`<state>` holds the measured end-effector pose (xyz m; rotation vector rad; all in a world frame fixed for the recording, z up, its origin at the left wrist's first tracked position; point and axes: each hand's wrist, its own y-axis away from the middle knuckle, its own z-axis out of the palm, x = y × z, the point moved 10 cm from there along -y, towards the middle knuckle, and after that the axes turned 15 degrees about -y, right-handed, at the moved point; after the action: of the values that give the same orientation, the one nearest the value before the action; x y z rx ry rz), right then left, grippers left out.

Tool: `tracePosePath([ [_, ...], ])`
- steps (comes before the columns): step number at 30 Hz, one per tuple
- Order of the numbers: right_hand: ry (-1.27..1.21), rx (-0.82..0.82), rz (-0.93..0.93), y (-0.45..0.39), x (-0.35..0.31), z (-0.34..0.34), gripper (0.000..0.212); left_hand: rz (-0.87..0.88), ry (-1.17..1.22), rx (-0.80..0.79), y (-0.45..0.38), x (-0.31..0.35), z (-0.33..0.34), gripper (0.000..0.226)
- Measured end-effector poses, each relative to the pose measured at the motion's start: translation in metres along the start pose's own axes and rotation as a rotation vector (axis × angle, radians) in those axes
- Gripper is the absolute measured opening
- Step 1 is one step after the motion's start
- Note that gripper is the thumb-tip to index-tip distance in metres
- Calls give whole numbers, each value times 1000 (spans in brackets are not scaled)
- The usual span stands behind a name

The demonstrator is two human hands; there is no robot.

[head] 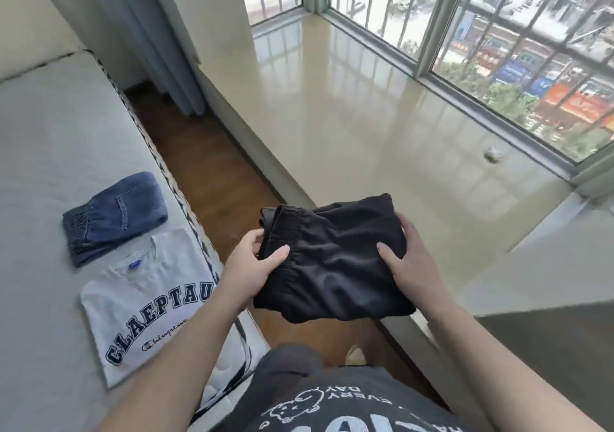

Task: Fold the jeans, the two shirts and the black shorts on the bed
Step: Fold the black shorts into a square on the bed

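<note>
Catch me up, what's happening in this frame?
A person is folding laundry. Both hands hold the folded black shorts in the air beside the bed: the left hand grips the waistband end, the right hand the opposite side. Folded jeans and a folded white shirt already lie on the bed. A second shirt isn't visible.

**Counting what is showing**

One pair of black shorts [335, 262] is showing, folded. One pair of folded jeans [114, 215] is lying on the one bed [40, 152] at the left. Only one shirt [146, 302], white with lettering, is lying near the jeans. Two hands are showing: one left hand [252, 272] and one right hand [410, 258].
</note>
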<state>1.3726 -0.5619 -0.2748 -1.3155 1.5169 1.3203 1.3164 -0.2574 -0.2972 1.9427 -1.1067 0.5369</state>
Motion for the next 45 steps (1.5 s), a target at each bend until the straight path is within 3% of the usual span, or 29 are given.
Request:
tracePosePath([
  [3, 11, -76, 2, -38, -9, 28, 61, -64, 48, 86, -11, -7, -22, 69],
  [6, 16, -167, -32, -72, -28, 69, 60, -146, 75, 170, -24, -23, -52, 58],
  [13, 76, -366, -84, -161, -72, 178, 58, -286, 261, 280, -75, -74, -116, 80],
  [18, 158, -479, -129, -205, -106, 262, 57, -336, 300, 331, -112, -100, -163, 43],
  [29, 157, -585, -155, -281, -148, 383, 58, -386, 389, 467, -187, -134, -254, 50],
  [38, 204, -816, -107, -380, -155, 495, 56, -555, 532, 563, -253, -165, -285, 77],
  [45, 316, -1054, -141, -434, -181, 594, 58, -694, 638, 676, -284, -181, -308, 69],
])
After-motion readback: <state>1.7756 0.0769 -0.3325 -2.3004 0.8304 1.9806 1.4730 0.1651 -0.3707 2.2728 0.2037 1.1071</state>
